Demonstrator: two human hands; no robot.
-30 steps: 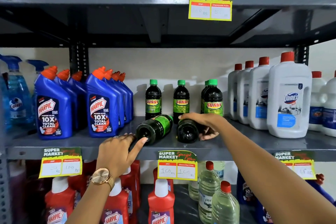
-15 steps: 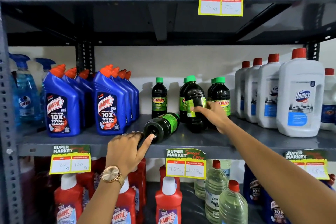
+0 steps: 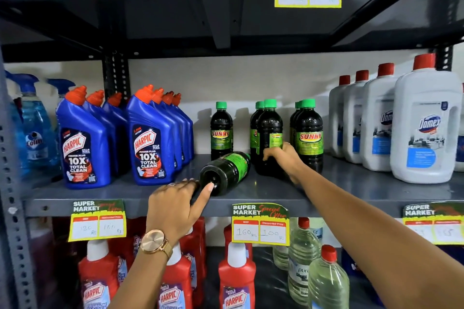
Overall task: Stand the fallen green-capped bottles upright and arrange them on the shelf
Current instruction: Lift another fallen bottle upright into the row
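One fallen bottle (image 3: 226, 173) is left lying on the shelf (image 3: 351, 190), its base turned toward the front edge; the other has been stood up within the last second. That upright bottle (image 3: 269, 137) is placed mid-shelf among standing ones and is gripped low by the right hand (image 3: 282, 157). The left hand (image 3: 175, 208) is held half-curled at the front edge, its fingers (image 3: 209, 187) touching the fallen bottle's base, grasping nothing.
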